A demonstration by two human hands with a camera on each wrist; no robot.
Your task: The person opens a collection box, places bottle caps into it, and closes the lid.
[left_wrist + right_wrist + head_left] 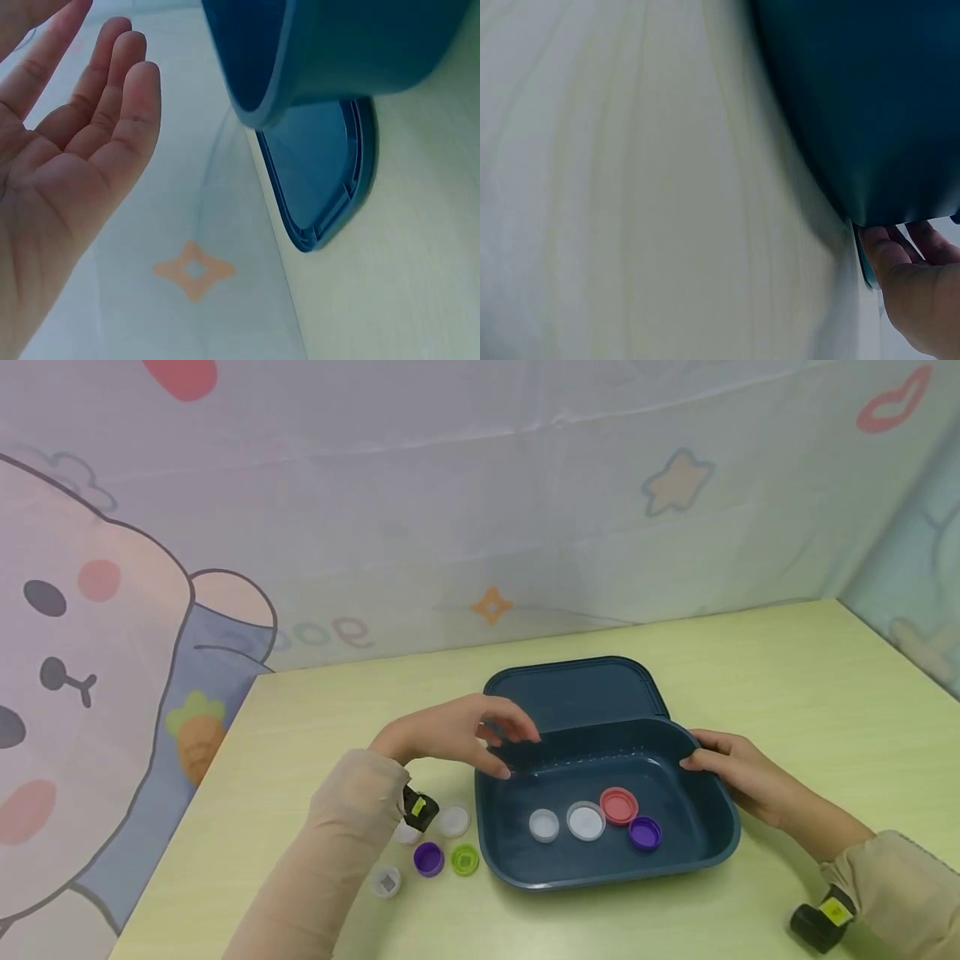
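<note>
A dark blue plastic box (517, 856) stands on the table. On its floor lie a small white bottle cap (543, 826), a larger white cap (586, 821), a red cap (619, 807) and a purple cap (645, 833). My left hand (467, 732) hovers over the box's back left corner, thumb and fingers spread apart and holding nothing; its bare palm (75, 176) shows in the left wrist view. At the box's right wall, my right hand (750, 781) grips the rim, thumb over the top and fingers behind the wall.
Left of the box lie a green cap (465, 860), another purple cap (429, 859) and several white caps (453, 820), one partly hidden by my left wrist camera. The matching lid (573, 693) lies flat behind the box. A printed cloth (420, 527) hangs along the table's back edge.
</note>
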